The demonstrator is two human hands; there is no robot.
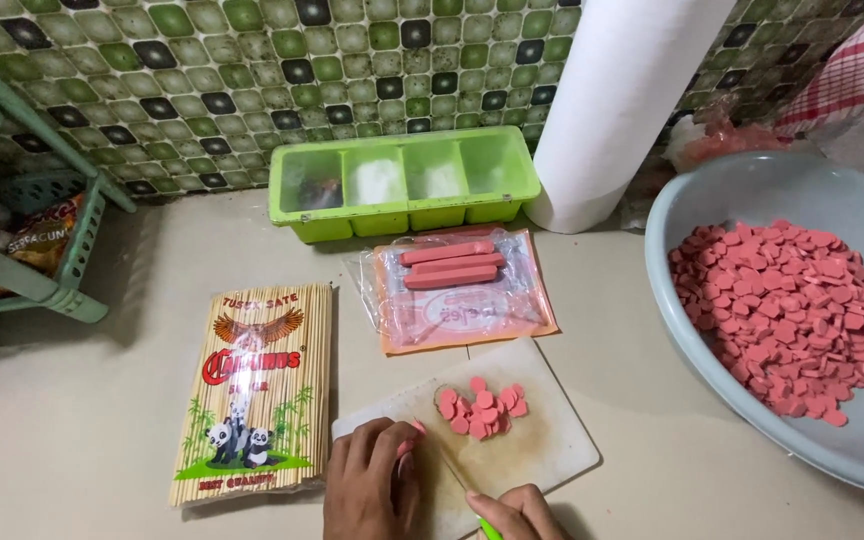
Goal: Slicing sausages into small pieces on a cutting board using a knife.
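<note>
At bottom centre, on the pale cutting board, the left hand presses a pink sausage stub down with curled fingers — only its tip shows past the fingertips. The right hand is closed around a knife with a green handle; its thin blade runs up toward the stub. Just beside the blade lies a small heap of cut pink slices, still on the board. Step in hand looks like slicing sausage into coins, mid-stick. Next cut likely calls for fingertips pulled back from the edge and the stub held steady — it is getting short.

Beyond the board, an open plastic pack holds three whole sausages. To the right, a grey basin is piled with slices. Left of the board sits a packet of bamboo skewers. Further back stand a green four-part container and a white paper roll against the tiled wall.
</note>
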